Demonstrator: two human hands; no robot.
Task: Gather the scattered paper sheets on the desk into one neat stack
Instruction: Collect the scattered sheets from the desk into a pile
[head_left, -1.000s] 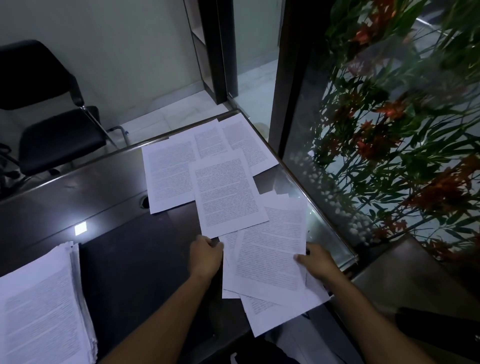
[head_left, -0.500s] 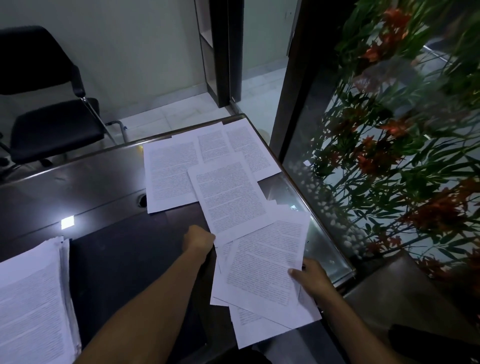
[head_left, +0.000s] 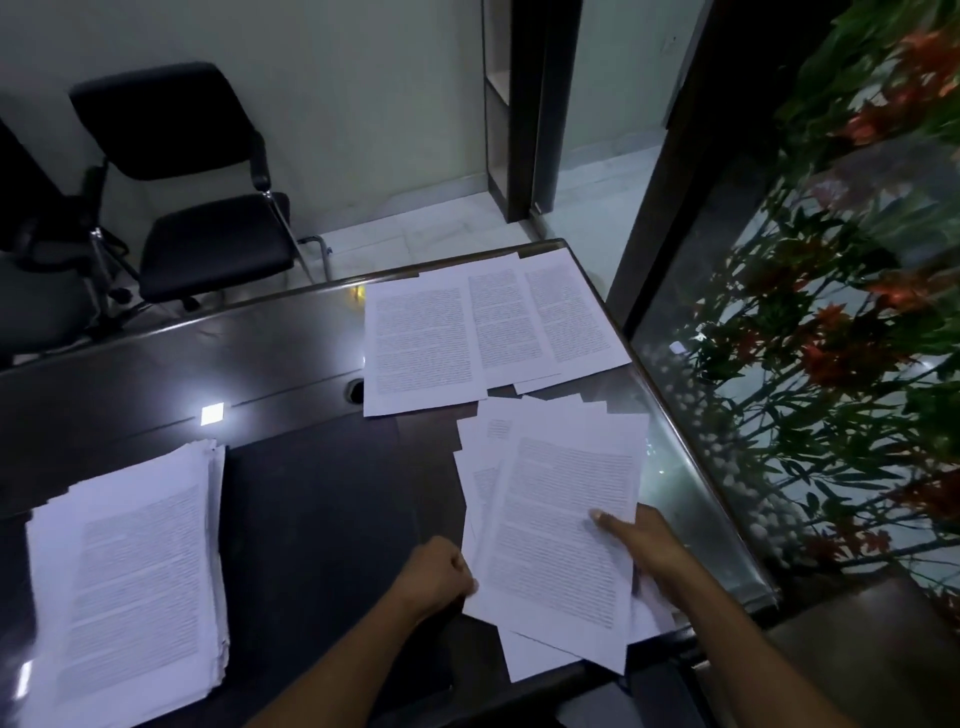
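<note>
Several printed sheets lie fanned in a loose bundle (head_left: 556, 509) at the desk's near right. My left hand (head_left: 434, 577) grips the bundle's left edge with curled fingers. My right hand (head_left: 636, 540) holds its right side, thumb pressed on the top sheet. Three more sheets (head_left: 483, 332) lie side by side, overlapping, at the far right corner of the dark desk (head_left: 311, 499). A thick stack of paper (head_left: 130, 571) rests at the near left.
Two black chairs (head_left: 208, 208) stand beyond the desk's far edge. A glass wall (head_left: 779, 415) with plants and red flowers behind it runs along the right edge. A round cable hole (head_left: 356, 391) sits mid-desk beside the far sheets.
The middle sheet that lay tilted between the far sheets and the near pile has been pulled into the bundle. Both hands have drawn the bundle together; my view has shifted left.
</note>
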